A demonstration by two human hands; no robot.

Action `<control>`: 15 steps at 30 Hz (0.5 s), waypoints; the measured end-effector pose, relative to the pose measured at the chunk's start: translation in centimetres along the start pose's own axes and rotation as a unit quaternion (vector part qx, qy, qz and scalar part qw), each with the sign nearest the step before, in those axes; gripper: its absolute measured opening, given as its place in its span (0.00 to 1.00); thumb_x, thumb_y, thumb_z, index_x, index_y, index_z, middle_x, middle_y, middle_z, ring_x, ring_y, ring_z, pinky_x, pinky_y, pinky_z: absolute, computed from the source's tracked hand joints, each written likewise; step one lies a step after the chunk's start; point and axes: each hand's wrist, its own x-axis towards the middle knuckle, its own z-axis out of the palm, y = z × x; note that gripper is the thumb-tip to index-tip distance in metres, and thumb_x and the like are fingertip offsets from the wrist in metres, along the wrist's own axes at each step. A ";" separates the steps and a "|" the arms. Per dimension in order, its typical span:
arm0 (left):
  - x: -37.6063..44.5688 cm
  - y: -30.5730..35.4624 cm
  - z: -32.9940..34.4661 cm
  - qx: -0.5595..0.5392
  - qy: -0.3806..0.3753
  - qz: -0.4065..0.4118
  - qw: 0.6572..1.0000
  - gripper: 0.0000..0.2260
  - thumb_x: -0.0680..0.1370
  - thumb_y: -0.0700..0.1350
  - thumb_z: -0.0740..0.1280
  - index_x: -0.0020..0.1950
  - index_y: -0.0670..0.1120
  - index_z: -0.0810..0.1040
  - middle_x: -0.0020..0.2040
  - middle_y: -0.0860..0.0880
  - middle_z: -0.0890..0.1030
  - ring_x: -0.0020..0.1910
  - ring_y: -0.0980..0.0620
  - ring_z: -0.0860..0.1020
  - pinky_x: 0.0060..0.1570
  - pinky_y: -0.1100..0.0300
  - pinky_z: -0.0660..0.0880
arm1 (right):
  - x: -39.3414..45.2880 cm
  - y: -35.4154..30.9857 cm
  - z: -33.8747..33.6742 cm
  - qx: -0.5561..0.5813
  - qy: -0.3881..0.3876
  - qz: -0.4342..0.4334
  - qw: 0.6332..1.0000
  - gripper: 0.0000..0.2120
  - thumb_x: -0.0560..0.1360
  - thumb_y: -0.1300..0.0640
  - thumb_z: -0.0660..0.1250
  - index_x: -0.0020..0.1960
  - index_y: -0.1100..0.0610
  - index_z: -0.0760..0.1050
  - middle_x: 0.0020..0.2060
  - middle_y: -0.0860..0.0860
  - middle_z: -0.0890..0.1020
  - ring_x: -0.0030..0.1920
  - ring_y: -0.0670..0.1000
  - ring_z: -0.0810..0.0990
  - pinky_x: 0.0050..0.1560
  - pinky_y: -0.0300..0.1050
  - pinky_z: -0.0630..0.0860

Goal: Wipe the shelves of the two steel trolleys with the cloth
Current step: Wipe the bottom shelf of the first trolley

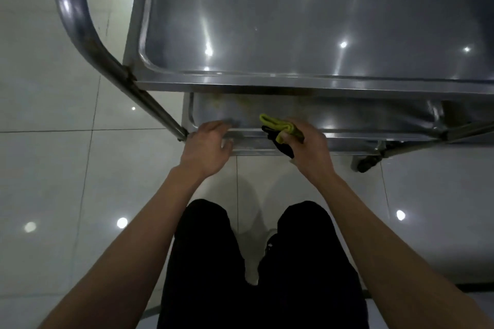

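A steel trolley stands in front of me, its top shelf (307, 16) filling the upper view. Below it the near edge of a lower shelf (248, 139) sticks out, with yellowish smears near its back. My left hand (207, 148) grips the rim of that lower shelf near the left post. My right hand (307, 145) holds a folded yellow-green and black cloth (278, 127) just above the same rim, a black part hanging down. Most of the lower shelf is hidden under the top one.
The trolley's curved tubular handle (77, 24) rises at the left, with a slanted leg (157, 111) running down to the lower shelf. A caster wheel (367, 163) shows at the right. Glossy white floor tiles (53, 168) surround it. My black-trousered legs (240, 262) are below.
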 end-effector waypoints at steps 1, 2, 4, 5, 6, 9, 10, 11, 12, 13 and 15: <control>0.7 -0.6 1.0 0.006 0.004 0.000 1.000 0.19 0.80 0.47 0.63 0.72 0.50 0.74 0.70 0.47 0.75 0.68 0.43 0.72 0.62 0.42 0.74 | 0.8 0.7 0.7 -0.001 0.004 -0.018 1.000 0.15 0.78 0.58 0.68 0.57 0.39 0.77 0.45 0.26 0.79 0.49 0.29 0.77 0.47 0.21 0.68; 1.3 -1.0 2.0 0.018 -0.004 0.002 1.000 0.20 0.80 0.47 0.63 0.73 0.50 0.73 0.71 0.47 0.74 0.70 0.43 0.71 0.64 0.41 0.73 | 1.4 1.6 1.3 0.000 0.007 -0.026 1.000 0.16 0.77 0.57 0.68 0.58 0.38 0.76 0.46 0.24 0.78 0.49 0.29 0.77 0.48 0.21 0.68; 2.4 -1.6 3.7 0.043 -0.021 0.002 0.999 0.21 0.81 0.48 0.63 0.75 0.51 0.71 0.74 0.46 0.71 0.73 0.43 0.68 0.67 0.40 0.70 | 2.2 2.8 2.4 0.023 0.029 -0.042 0.998 0.15 0.77 0.58 0.67 0.58 0.41 0.77 0.48 0.27 0.80 0.51 0.32 0.79 0.51 0.23 0.70; 2.8 -1.9 4.5 0.053 -0.018 0.000 0.998 0.21 0.81 0.48 0.63 0.75 0.52 0.71 0.75 0.46 0.71 0.74 0.43 0.67 0.68 0.40 0.69 | 2.5 3.3 3.0 0.031 0.036 -0.047 0.998 0.14 0.77 0.58 0.67 0.57 0.42 0.79 0.49 0.31 0.82 0.52 0.35 0.80 0.53 0.26 0.72; 3.1 -2.1 5.1 0.058 -0.010 0.003 0.998 0.21 0.81 0.48 0.63 0.75 0.52 0.71 0.75 0.46 0.70 0.74 0.43 0.66 0.69 0.40 0.68 | 3.0 3.8 3.5 0.036 0.034 -0.049 0.998 0.13 0.77 0.59 0.67 0.57 0.43 0.79 0.49 0.34 0.83 0.53 0.37 0.81 0.54 0.28 0.73; 4.2 -3.0 7.3 0.072 0.034 0.030 0.996 0.21 0.81 0.48 0.62 0.74 0.54 0.71 0.75 0.46 0.70 0.75 0.42 0.64 0.69 0.38 0.65 | 4.5 5.0 4.6 0.030 0.055 -0.069 0.996 0.12 0.78 0.58 0.68 0.59 0.44 0.79 0.48 0.38 0.83 0.52 0.38 0.80 0.52 0.28 0.72; 4.7 -3.3 8.1 0.078 0.047 0.037 0.995 0.21 0.81 0.48 0.62 0.74 0.55 0.70 0.76 0.46 0.68 0.77 0.41 0.61 0.70 0.36 0.64 | 5.0 5.4 5.0 0.033 0.061 -0.077 0.995 0.12 0.78 0.58 0.68 0.59 0.47 0.80 0.49 0.40 0.83 0.52 0.38 0.81 0.53 0.29 0.73; 5.3 -3.6 9.0 0.079 0.054 0.040 0.995 0.20 0.81 0.49 0.62 0.74 0.56 0.70 0.77 0.46 0.66 0.78 0.40 0.59 0.70 0.34 0.63 | 5.7 5.8 5.3 0.040 0.063 -0.082 0.994 0.12 0.79 0.58 0.68 0.61 0.50 0.80 0.50 0.42 0.84 0.53 0.38 0.81 0.54 0.30 0.73; 5.8 -4.1 10.0 0.077 0.056 0.036 0.995 0.20 0.81 0.49 0.62 0.74 0.57 0.70 0.79 0.46 0.63 0.79 0.39 0.55 0.70 0.32 0.62 | 6.2 6.2 5.7 0.040 0.071 -0.090 0.993 0.12 0.79 0.59 0.68 0.62 0.53 0.80 0.51 0.43 0.83 0.53 0.37 0.80 0.55 0.29 0.72; 6.3 -4.5 11.0 0.069 0.058 0.031 0.995 0.19 0.82 0.50 0.62 0.74 0.58 0.70 0.80 0.46 0.59 0.80 0.38 0.52 0.71 0.31 0.60 | 6.7 6.5 6.1 0.031 0.086 -0.102 0.991 0.13 0.79 0.59 0.69 0.62 0.55 0.80 0.50 0.42 0.82 0.52 0.34 0.79 0.54 0.26 0.71; 6.7 -5.4 13.2 0.048 0.063 0.021 0.997 0.19 0.81 0.53 0.62 0.73 0.58 0.73 0.82 0.46 0.54 0.80 0.36 0.47 0.73 0.30 0.57 | 7.5 7.5 7.1 0.015 0.116 -0.125 0.985 0.13 0.78 0.60 0.70 0.63 0.56 0.80 0.51 0.41 0.80 0.52 0.36 0.78 0.54 0.26 0.70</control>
